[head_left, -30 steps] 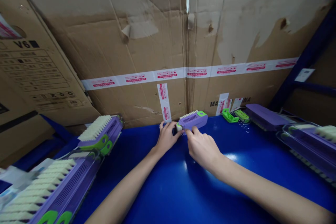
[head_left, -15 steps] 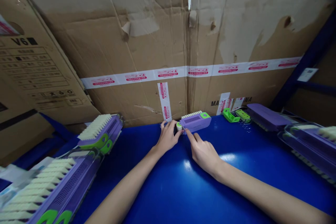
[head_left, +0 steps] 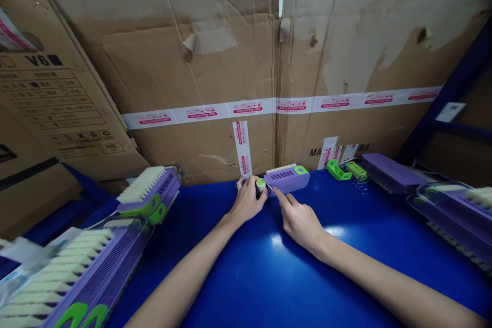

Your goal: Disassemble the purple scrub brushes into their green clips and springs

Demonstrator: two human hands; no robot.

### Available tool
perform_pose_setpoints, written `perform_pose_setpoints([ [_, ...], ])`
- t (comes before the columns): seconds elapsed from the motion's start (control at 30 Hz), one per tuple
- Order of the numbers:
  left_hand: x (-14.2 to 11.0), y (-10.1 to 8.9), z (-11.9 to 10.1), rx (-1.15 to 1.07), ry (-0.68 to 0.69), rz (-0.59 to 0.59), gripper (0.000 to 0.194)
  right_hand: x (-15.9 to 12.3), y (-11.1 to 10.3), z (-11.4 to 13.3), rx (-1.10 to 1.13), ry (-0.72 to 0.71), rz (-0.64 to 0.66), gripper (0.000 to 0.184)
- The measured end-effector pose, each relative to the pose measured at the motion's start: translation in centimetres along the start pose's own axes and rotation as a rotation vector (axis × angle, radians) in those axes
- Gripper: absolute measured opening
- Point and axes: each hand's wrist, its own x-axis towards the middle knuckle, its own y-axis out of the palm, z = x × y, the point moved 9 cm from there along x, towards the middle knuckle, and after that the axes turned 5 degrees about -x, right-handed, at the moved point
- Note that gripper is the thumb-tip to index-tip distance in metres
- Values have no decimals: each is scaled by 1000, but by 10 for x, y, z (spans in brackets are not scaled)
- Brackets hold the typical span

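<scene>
My left hand point(head_left: 249, 199) is closed around a small white cylinder with a light green top point(head_left: 261, 185), near the back edge of the blue table point(head_left: 246, 277). In my right hand point(head_left: 302, 219), the fingers pinch a thin metal pick point(head_left: 270, 187), whose far end points at the cylinder. Whether the tip touches it, I cannot tell. Just beyond my right fingertips lies a purple case point(head_left: 288, 183) with cream bristle-like rows on top and a green end piece. The underside of the cylinder is hidden by my left fingers.
Cardboard sheets point(head_left: 215, 72) stand behind the table. On the left are several purple-and-green bristled pieces point(head_left: 144, 192) in clear plastic. A bright green part point(head_left: 338, 170), a green piece point(head_left: 356, 170) and more purple cases point(head_left: 395, 171) lie at the right. A blue frame post point(head_left: 430, 107) rises there.
My right hand has drawn back slightly to the right, so the metal pick now shows between it and the cylinder. The cylinder's green top has tilted a little. The view has shifted slightly.
</scene>
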Motion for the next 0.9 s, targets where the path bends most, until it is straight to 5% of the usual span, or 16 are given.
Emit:
perform_pose_setpoints([
  [0.9,-3,-16,7,-31,-131,-129,23,-1,-3,-9,-46,-4,-105,52],
])
